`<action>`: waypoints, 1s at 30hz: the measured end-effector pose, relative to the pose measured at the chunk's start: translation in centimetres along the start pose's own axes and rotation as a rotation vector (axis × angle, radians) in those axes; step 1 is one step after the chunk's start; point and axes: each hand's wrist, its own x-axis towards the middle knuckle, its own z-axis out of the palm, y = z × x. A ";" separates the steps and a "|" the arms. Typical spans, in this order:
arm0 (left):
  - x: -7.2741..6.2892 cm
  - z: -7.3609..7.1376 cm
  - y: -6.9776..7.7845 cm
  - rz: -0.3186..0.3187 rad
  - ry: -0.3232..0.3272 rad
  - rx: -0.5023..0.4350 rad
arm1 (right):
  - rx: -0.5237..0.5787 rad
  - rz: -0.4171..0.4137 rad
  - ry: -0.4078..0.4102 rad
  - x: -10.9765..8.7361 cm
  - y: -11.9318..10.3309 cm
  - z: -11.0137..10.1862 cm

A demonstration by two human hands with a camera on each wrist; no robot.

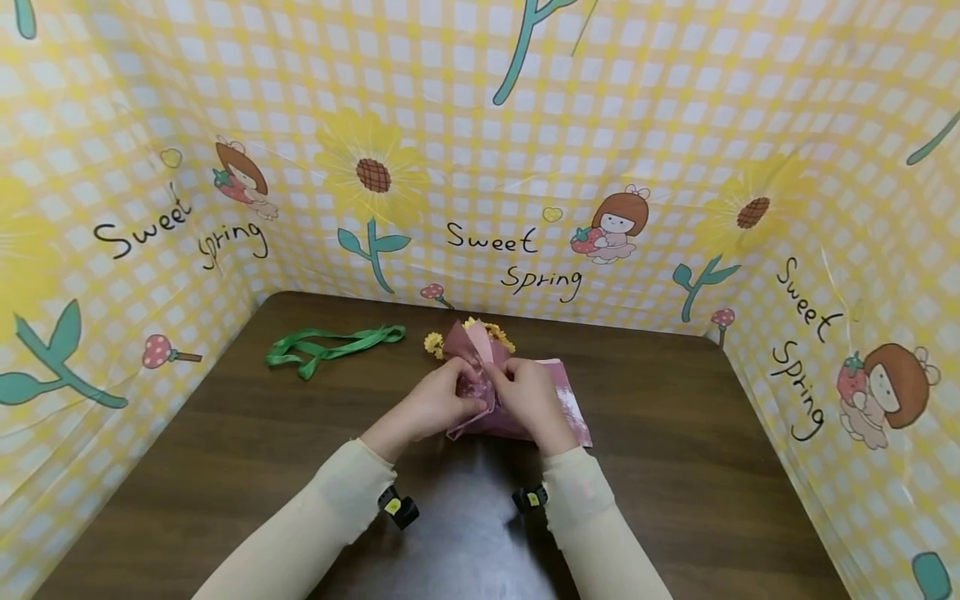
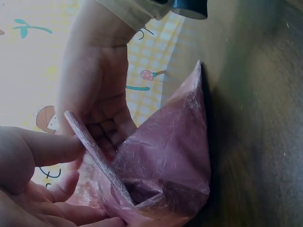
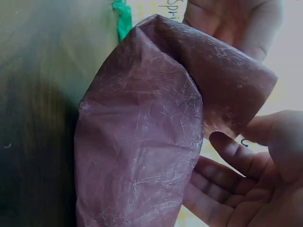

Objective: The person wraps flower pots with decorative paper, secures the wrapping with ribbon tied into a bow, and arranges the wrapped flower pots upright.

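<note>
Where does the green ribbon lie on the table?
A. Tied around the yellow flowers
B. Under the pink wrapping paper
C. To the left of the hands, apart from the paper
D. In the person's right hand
C: in the head view the green ribbon lies loose on the table, left of the pink wrapping paper that both hands grip.

The scene is viewed by the head camera from above and behind the forearms, looking forward and down across the dark wooden table (image 1: 675, 433) toward the patterned backdrop (image 1: 480, 125); the whole work area is taken in at a moderate distance. The pink wrapping paper (image 2: 170, 161) is seen by the left wrist camera from very close, facing across the palm, with the table at the right edge. The same paper (image 3: 142, 142) is framed by the right wrist camera, equally near, from the opposite side, with the green ribbon (image 3: 123, 16) at the top. The paper is shared by all three views.
</note>
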 end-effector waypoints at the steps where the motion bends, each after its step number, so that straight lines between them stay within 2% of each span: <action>1: 0.0 0.0 0.1 -0.008 0.007 0.003 | -0.011 -0.009 0.001 -0.1 0.0 0.0; 9: 0.4 0.1 0.0 -0.005 0.036 0.056 | -0.078 -0.076 0.004 -0.1 -0.7 -0.1; 13: 0.7 -0.3 -0.2 0.010 0.057 0.080 | -0.110 -0.079 0.028 -0.1 -0.5 0.2; 16: 1.0 -0.5 -0.2 0.017 0.066 0.135 | -0.121 -0.069 0.037 -0.2 -0.5 0.3; 24: 1.7 -0.3 0.1 0.019 0.014 0.295 | -0.111 -0.081 0.030 -0.3 -0.4 0.3; 30: 2.3 -0.6 0.5 0.024 -0.040 0.371 | -0.093 -0.103 0.030 -0.2 0.3 0.4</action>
